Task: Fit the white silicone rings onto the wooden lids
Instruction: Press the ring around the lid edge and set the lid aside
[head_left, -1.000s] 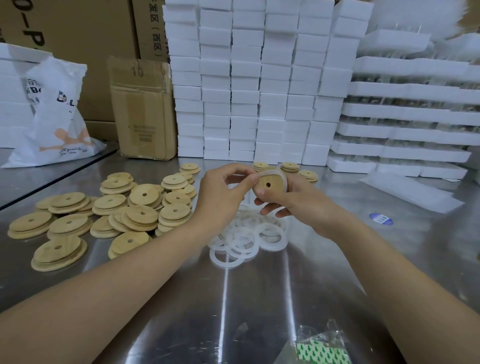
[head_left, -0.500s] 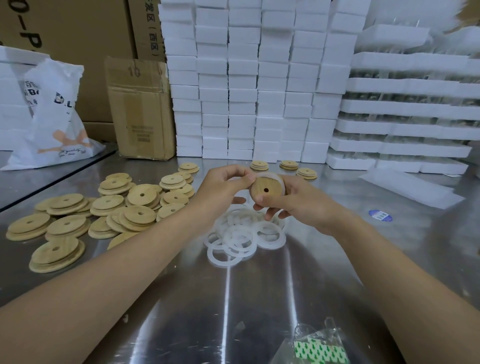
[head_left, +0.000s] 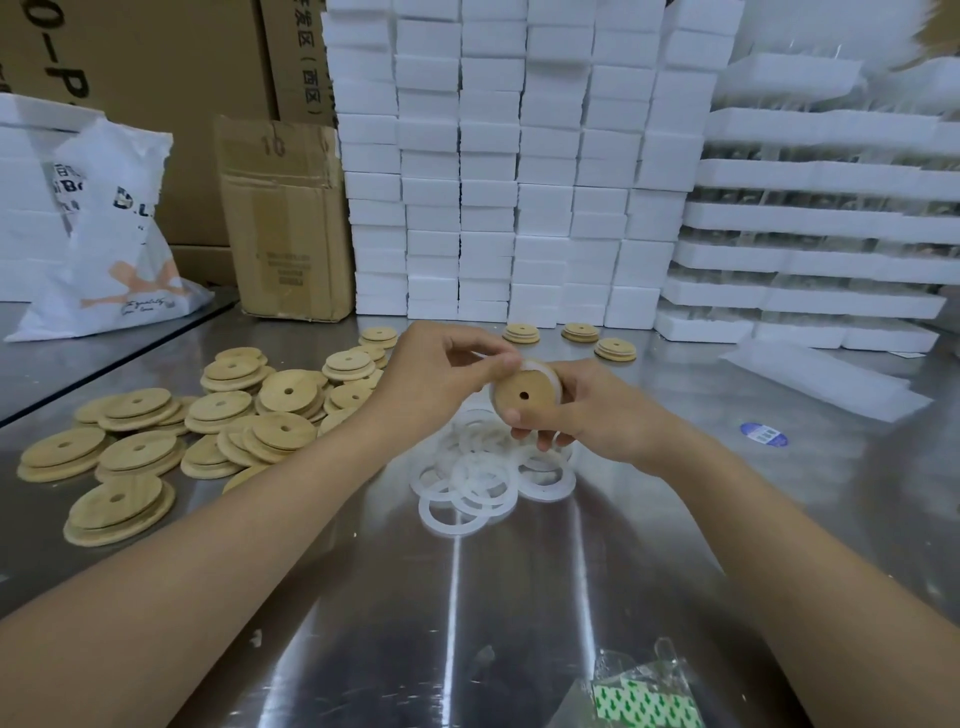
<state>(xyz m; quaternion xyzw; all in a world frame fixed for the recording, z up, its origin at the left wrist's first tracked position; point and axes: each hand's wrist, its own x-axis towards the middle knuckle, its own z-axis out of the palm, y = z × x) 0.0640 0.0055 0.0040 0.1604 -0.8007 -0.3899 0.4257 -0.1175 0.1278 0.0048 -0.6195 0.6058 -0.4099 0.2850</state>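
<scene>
I hold one round wooden lid (head_left: 521, 397) with a small centre hole up above the table. My right hand (head_left: 587, 415) grips it from the right and below. My left hand (head_left: 441, 371) pinches its upper left edge, where a white silicone ring (head_left: 546, 372) wraps round the lid's rim. Under my hands lies a loose pile of white silicone rings (head_left: 480, 480). Many bare wooden lids (head_left: 218, 415) are spread and stacked on the left of the table.
Three lids (head_left: 579, 332) sit at the back by a wall of white foam blocks (head_left: 514, 171). A cardboard box (head_left: 283, 218) and a white bag (head_left: 109, 244) stand back left. A plastic packet (head_left: 641, 696) lies at the near edge, a blue sticker (head_left: 763, 434) at right.
The lid has turned so its wooden face shows more fully, and the ring now sits further round its rim. Both hands stayed in about the same place.
</scene>
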